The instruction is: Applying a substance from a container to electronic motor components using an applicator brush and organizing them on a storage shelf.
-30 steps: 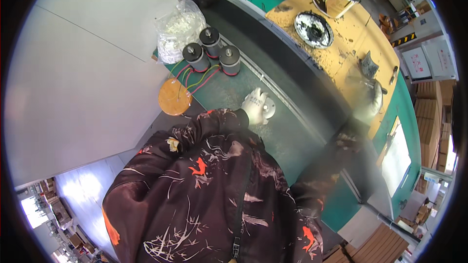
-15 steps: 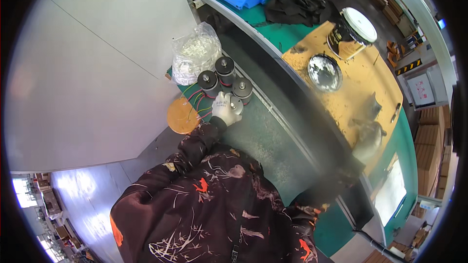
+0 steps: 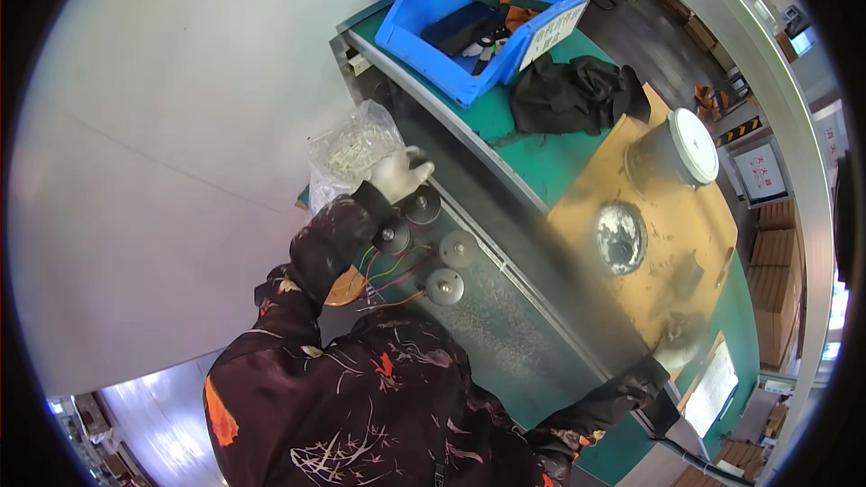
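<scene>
My left hand (image 3: 400, 176), in a white glove, reaches past the far end of a cluster of small cylindrical motors. Its thumb and fingers are apart beside a clear plastic bag (image 3: 359, 149) of pale pieces, and nothing shows in its grip. Two motors have black tops: a far motor (image 3: 421, 206) and a left motor (image 3: 391, 236). Two have grey tops: a right motor (image 3: 458, 250) and a near motor (image 3: 444, 287). Coloured wires trail left from them. At the right, my gloved right hand (image 3: 677, 347), blurred, is closed on a flat-bladed scraper (image 3: 687, 280) over brown cardboard (image 3: 586, 207).
On the cardboard stand a tub (image 3: 672, 153) with a white rim and a round dish (image 3: 621, 236) smeared black. Behind are a blue bin (image 3: 451, 72) and black cloth (image 3: 577, 95). A dark channel (image 3: 505, 189) divides the green benches. Paper (image 3: 713, 388) lies at right.
My left hand has let go of the near motor and moved to the far side of the cluster, beside the bag. My right hand still holds the scraper. The whole view has shifted.
</scene>
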`<state>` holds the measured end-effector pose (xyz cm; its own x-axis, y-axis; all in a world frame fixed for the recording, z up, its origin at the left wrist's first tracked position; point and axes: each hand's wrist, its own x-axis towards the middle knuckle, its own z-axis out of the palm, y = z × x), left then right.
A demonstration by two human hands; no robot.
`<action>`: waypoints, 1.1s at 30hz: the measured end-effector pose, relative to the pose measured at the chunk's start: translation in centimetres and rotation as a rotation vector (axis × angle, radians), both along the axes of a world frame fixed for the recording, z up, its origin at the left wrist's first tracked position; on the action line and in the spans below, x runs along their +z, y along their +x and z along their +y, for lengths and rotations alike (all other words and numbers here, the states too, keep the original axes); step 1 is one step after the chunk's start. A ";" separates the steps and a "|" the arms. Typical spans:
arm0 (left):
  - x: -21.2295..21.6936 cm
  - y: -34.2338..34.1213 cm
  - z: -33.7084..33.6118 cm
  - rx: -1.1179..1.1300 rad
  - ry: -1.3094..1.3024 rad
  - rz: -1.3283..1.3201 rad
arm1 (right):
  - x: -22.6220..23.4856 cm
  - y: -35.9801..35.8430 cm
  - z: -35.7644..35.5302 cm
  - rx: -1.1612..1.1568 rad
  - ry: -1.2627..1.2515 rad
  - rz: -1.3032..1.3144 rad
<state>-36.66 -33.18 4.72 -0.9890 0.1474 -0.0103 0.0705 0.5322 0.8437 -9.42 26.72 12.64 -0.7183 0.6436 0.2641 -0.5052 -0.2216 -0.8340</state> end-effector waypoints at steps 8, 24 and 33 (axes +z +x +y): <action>-16.2 -19.9 -3.7 0.325 -0.195 -0.170 | 3.4 -2.3 -3.5 -0.470 -0.261 -0.069; -16.9 -25.1 -2.6 -0.336 -1.196 0.068 | 1.9 -1.0 -3.0 -0.476 -0.370 -0.064; -13.0 -21.7 12.4 -0.786 -1.044 -0.201 | 2.8 -1.0 -2.6 -0.409 -0.414 0.084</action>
